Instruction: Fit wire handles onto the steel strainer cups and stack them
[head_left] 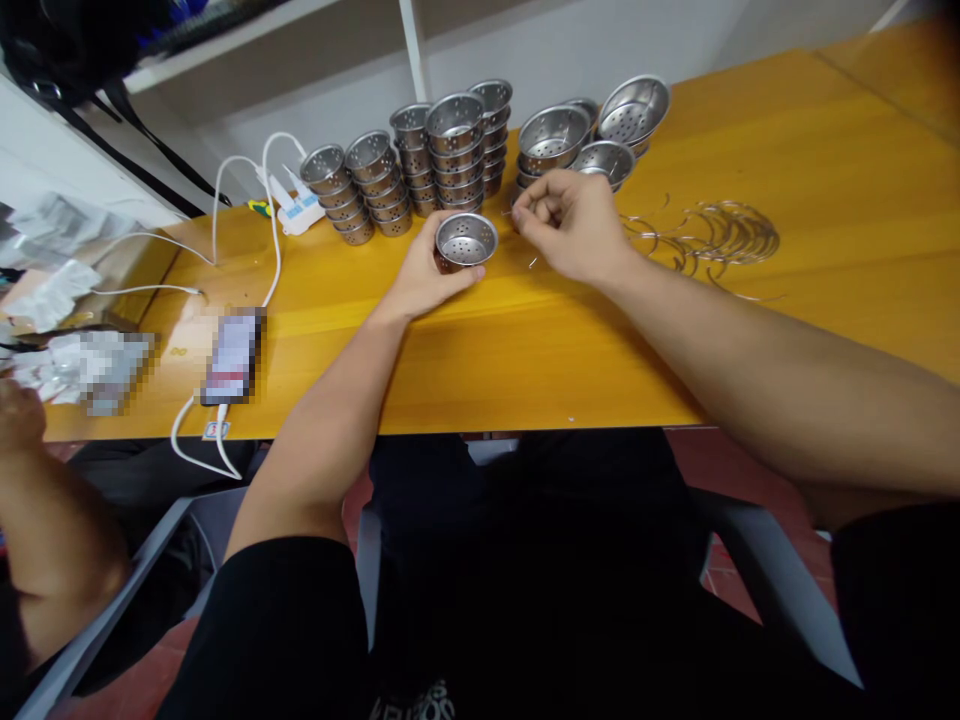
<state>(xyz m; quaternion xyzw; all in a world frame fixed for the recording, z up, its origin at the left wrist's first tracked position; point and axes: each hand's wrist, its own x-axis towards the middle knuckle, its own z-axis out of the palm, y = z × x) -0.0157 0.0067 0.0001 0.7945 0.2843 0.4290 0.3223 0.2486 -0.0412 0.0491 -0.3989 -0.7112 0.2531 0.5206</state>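
My left hand [424,275] is wrapped round a small perforated metal cup [466,243], its open top facing up, just over the wooden table. To its right, the fingers of my right hand [566,220] are pinched together on a thin wire piece, of which only a short end shows by the fingertips. Beyond my right forearm lies a spread of curved wire handles [739,232]. Larger perforated strainer cups [553,140] stand just behind my right hand, partly hidden by it.
Stacks of perforated metal cups [455,150] line the back of the table [540,375]. At left are a phone [232,355] with white cables, a power adapter [301,212] and crumpled plastic bags [71,365]. Another person's arm [56,520] rests at the far left edge.
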